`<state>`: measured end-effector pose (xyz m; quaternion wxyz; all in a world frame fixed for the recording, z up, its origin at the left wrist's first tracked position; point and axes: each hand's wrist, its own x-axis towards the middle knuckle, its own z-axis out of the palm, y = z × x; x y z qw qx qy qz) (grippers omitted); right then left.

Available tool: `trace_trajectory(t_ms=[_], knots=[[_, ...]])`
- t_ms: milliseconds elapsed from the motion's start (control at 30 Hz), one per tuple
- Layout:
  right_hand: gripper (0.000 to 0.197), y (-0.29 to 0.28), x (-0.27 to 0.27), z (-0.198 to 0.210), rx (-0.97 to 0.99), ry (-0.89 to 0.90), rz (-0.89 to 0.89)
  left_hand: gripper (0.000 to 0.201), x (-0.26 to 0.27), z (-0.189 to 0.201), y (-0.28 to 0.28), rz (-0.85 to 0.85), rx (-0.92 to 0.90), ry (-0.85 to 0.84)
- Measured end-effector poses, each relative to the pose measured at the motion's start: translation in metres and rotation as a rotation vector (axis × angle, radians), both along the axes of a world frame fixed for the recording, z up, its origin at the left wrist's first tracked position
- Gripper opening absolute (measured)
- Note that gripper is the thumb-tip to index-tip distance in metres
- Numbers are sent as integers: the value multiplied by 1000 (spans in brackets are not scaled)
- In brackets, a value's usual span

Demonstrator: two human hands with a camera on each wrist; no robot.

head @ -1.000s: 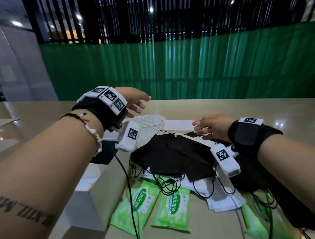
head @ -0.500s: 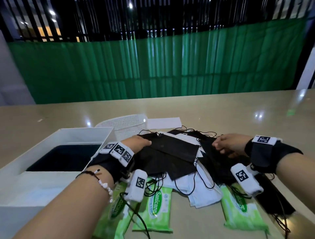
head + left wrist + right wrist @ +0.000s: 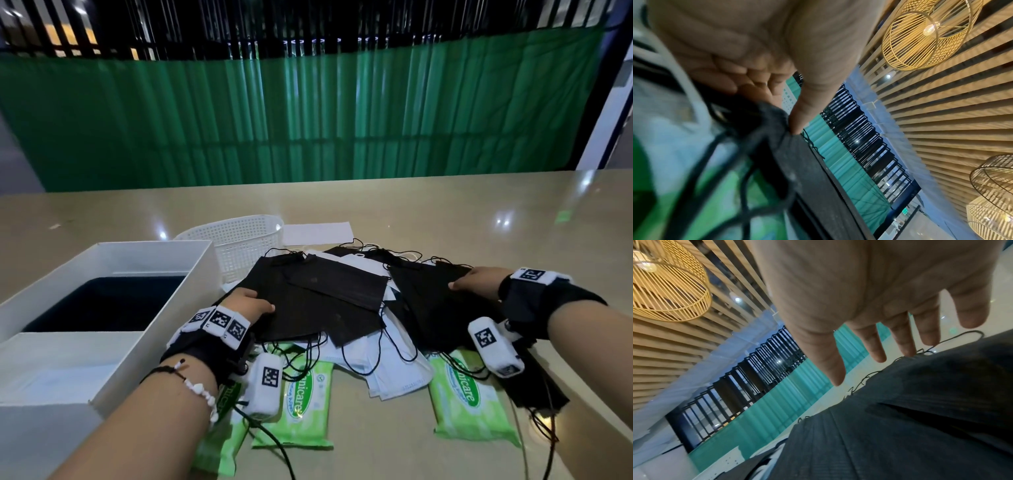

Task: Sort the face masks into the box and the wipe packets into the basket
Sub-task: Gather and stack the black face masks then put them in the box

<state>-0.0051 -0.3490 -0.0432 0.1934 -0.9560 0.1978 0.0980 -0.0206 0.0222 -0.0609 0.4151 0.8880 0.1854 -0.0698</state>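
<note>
Since a second ago, both hands have come down onto the pile: the left hand (image 3: 244,303), earlier up over the basket (image 3: 236,240), now pinches the near-left edge of a black mask (image 3: 308,315), thumb on top and fingers curled beneath, as the left wrist view shows. The right hand (image 3: 478,286) lies on black masks at the pile's right, fingers straight and spread, holding nothing. The box (image 3: 102,274) stands just left of the left hand, long side running away from the person, so that hand is nearer; the mask likely goes leftward. Wipe packets (image 3: 459,394) lie at the pile's near edge, part-covered by masks and loops.
</note>
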Motion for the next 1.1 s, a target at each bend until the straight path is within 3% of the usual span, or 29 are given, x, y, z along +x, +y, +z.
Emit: trace_trajectory(t_ms=[300,367,600,733,867,967,1100], knots=[[48,-18,1,-18,43,58,-122,7,-7,20,-17,-117,-153,-60],[49,-19,-1,-18,35,56,-142,18,-8,30,-22,-139,-267,-120],[46,-32,-2,-25,71,61,-165,14,-17,61,-21,-55,-565,-341],[29,-36,-5,-29,149,43,-180,20,-26,80,-20,16,-923,-369],[25,-39,-10,-31,63,60,-170,36,-30,90,-33,-128,-1168,-380],[37,-39,-11,-32,50,66,-153,30,-31,84,-52,-197,-1189,-269],[43,-36,-11,-31,52,69,-121,17,-22,40,-72,-81,-1001,-139]])
